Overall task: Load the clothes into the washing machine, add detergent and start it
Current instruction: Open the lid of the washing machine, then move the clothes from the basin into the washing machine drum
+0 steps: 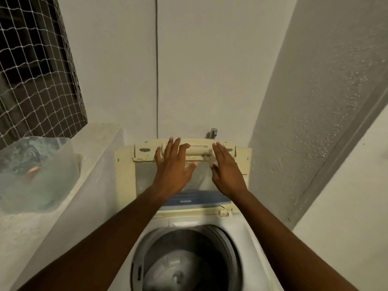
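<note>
Head view shows left hand (171,173) and right hand (227,174) spread flat, gripping nothing, against the washing machine (255,244)'s raised lid (126,177), pale laundry (178,269) seemingly in its open drum.

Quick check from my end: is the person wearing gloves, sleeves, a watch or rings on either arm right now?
Nothing worn that the head view shows. The left hand and right hand are bare, with no gloves. Both forearms are uncovered down to the bottom edge of the picture, so no sleeves show. No watch, bracelet or band at either wrist. No rings show, though the fingers are slightly blurred.
</note>
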